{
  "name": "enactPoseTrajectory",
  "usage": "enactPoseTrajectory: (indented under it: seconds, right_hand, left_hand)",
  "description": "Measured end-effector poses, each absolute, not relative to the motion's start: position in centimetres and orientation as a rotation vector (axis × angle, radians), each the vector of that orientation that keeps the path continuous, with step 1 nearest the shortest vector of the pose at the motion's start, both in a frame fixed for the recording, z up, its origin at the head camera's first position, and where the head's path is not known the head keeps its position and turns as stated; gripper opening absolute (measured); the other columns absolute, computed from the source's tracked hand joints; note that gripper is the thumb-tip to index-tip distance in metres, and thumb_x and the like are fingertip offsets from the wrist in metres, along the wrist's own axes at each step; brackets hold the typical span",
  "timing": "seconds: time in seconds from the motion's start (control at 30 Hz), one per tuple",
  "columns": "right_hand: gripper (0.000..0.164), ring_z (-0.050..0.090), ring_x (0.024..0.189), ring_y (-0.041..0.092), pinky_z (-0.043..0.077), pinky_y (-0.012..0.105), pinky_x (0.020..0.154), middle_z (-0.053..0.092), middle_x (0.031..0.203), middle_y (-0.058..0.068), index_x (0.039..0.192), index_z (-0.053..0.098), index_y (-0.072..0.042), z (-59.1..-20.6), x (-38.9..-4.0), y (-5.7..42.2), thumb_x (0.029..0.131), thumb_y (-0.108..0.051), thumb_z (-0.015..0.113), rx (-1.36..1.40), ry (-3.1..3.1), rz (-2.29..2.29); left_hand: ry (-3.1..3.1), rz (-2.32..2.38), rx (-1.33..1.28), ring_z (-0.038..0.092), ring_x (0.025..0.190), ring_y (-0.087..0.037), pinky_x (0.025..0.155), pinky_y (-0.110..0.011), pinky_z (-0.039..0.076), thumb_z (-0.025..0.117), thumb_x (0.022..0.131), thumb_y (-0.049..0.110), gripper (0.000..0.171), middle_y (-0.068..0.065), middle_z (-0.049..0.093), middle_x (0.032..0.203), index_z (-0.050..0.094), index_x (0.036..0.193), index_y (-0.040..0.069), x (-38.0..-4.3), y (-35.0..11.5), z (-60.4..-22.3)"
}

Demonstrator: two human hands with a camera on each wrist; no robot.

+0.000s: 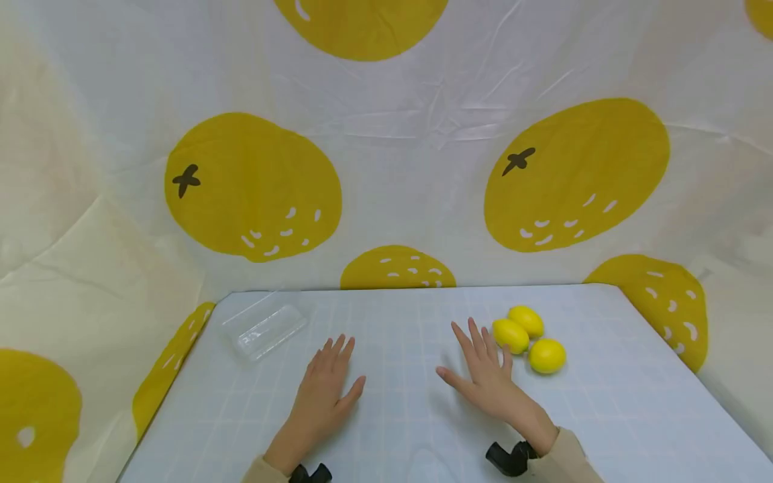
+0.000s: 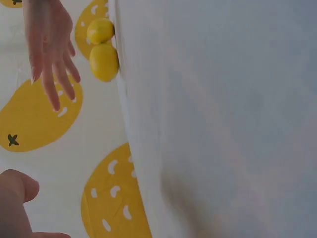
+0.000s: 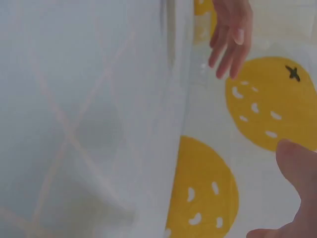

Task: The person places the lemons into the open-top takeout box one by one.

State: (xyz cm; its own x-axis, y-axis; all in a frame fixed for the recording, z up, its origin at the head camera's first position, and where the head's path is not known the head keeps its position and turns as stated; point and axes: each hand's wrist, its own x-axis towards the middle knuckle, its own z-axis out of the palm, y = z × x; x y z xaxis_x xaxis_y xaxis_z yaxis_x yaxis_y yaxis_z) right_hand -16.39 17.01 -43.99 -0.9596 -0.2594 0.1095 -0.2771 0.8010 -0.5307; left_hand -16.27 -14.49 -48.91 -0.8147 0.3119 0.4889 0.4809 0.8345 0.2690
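In the head view my left hand (image 1: pixel 326 392) is over the left-middle of the table, fingers extended and thumb out to the side, holding nothing. To the right, my right hand (image 1: pixel 486 382) has its fingers spread wide and also holds nothing. Three yellow lemons lie grouped just beyond it: a back lemon (image 1: pixel 527 321), a left lemon (image 1: pixel 510 336) partly overlapped by the fingertips, and a front lemon (image 1: pixel 547 356). A clear plastic container (image 1: pixel 270 330) lies at the table's back left, past my left fingertips. The left wrist view shows two lemons (image 2: pixel 104 62) beyond the right hand.
The table (image 1: pixel 398 416) wears a pale checked cover. Behind it and at its sides hangs a white cloth (image 1: pixel 417 181) printed with large yellow fruits. A faint transparent round outline (image 1: pixel 430 451) shows at the table's front middle. Black wrist mounts (image 1: pixel 510 459) sit at both cuffs.
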Motion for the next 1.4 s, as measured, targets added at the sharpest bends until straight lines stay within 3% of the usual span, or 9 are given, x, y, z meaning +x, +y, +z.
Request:
enactPoseTrajectory:
  seconds: [0.17, 0.33, 0.4, 0.6, 0.77, 0.93, 1.13, 1.23, 1.4]
  right_hand:
    - [0.081, 0.002, 0.149, 0.044, -0.01, 0.073, 0.107, 0.002, 0.164, 0.02, 0.16, 0.013, -0.015, -43.5, -18.0, 16.1, 0.098, -0.054, 0.049, 0.451, -2.939, 1.139]
    - [0.077, 0.006, 0.15, 0.038, -0.008, 0.069, 0.112, 0.008, 0.165, 0.018, 0.16, 0.012, -0.013, -43.7, -20.0, 14.6, 0.101, -0.049, 0.047, 0.489, -2.867, 1.376]
    - [0.075, 0.006, 0.151, 0.036, -0.007, 0.067, 0.113, 0.01, 0.165, 0.016, 0.159, 0.012, -0.011, -43.9, -20.8, 13.9, 0.102, -0.046, 0.046, 0.5, -2.819, 1.494]
    - [0.069, 0.004, 0.151, 0.034, 0.006, 0.068, 0.115, 0.005, 0.166, 0.009, 0.16, 0.011, -0.019, -44.5, -22.4, 11.3, 0.104, -0.042, 0.044, 0.469, -2.618, 2.043]
    - [0.067, 0.006, 0.151, 0.03, 0.002, 0.067, 0.115, 0.009, 0.165, 0.008, 0.159, 0.012, -0.017, -45.7, -23.8, 9.0, 0.105, -0.046, 0.039, 0.484, -2.374, 2.372]
    - [0.059, 0.011, 0.151, 0.03, -0.001, 0.062, 0.117, 0.015, 0.163, 0.011, 0.157, 0.017, -0.011, -47.1, -25.2, 6.5, 0.108, -0.039, 0.034, 0.512, -2.158, 2.502]
    - [0.058, 0.012, 0.15, 0.033, 0.0, 0.047, 0.122, 0.015, 0.162, 0.019, 0.155, 0.015, 0.002, -48.4, -26.2, 3.1, 0.109, -0.03, 0.031, 0.545, -1.848, 2.688]
    - [0.059, 0.01, 0.151, 0.034, 0.0, 0.044, 0.122, 0.014, 0.163, 0.021, 0.155, 0.012, 0.003, -48.7, -26.4, 1.2, 0.109, -0.028, 0.033, 0.526, -1.668, 2.836]
    - [0.063, 0.008, 0.152, 0.03, -0.001, 0.042, 0.122, 0.01, 0.164, 0.018, 0.156, 0.007, 0.001, -49.5, -26.4, -1.8, 0.108, -0.03, 0.035, 0.47, -1.498, 3.017]
  left_hand:
    - [-2.369, -0.687, -0.571, 0.051, 0.128, -0.034, 0.101, -0.052, 0.042, 0.063, 0.091, 0.022, 0.053, -0.014, 0.056, 0.139, 0.054, 0.139, 0.003, -17.0, -15.8, -48.8]
    - [-2.184, -0.9, -0.504, 0.055, 0.119, -0.03, 0.107, -0.021, 0.036, 0.061, 0.088, 0.007, 0.043, -0.012, 0.06, 0.128, 0.06, 0.13, 0.001, -17.4, -17.2, -49.0]
    - [-2.074, -0.99, -0.509, 0.056, 0.112, -0.03, 0.104, -0.015, 0.035, 0.059, 0.086, -0.001, 0.04, -0.014, 0.062, 0.123, 0.061, 0.126, -0.002, -17.6, -17.6, -49.2]
    - [-1.727, -1.05, -0.531, 0.058, 0.094, -0.033, 0.096, -0.02, 0.043, 0.051, 0.078, -0.013, 0.03, -0.026, 0.064, 0.1, 0.065, 0.104, -0.014, -17.6, -18.4, -48.6]
    - [-1.543, -0.964, -0.429, 0.051, 0.096, -0.041, 0.097, -0.024, 0.037, 0.052, 0.083, 0.0, 0.023, -0.032, 0.06, 0.097, 0.063, 0.095, -0.016, -17.2, -18.6, -47.6]
    - [-1.465, -0.952, -0.206, 0.042, 0.107, -0.04, 0.096, -0.028, 0.026, 0.052, 0.087, 0.012, 0.031, -0.035, 0.053, 0.11, 0.063, 0.1, -0.015, -17.4, -19.4, -47.5]
    - [-1.471, -1.06, 0.064, 0.029, 0.124, -0.037, 0.106, -0.034, 0.017, 0.048, 0.082, 0.001, 0.038, -0.037, 0.041, 0.129, 0.057, 0.116, -0.015, -17.6, -21.2, -48.0]
    - [-1.474, -1.149, 0.184, 0.024, 0.132, -0.03, 0.112, -0.031, 0.016, 0.045, 0.085, -0.003, 0.044, -0.028, 0.036, 0.14, 0.052, 0.127, -0.01, -18.0, -22.8, -49.2]
    - [-1.504, -1.355, 0.463, 0.023, 0.137, -0.013, 0.115, -0.021, 0.014, 0.041, 0.095, 0.005, 0.05, -0.003, 0.028, 0.149, 0.037, 0.144, 0.007, -18.5, -24.9, -50.6]
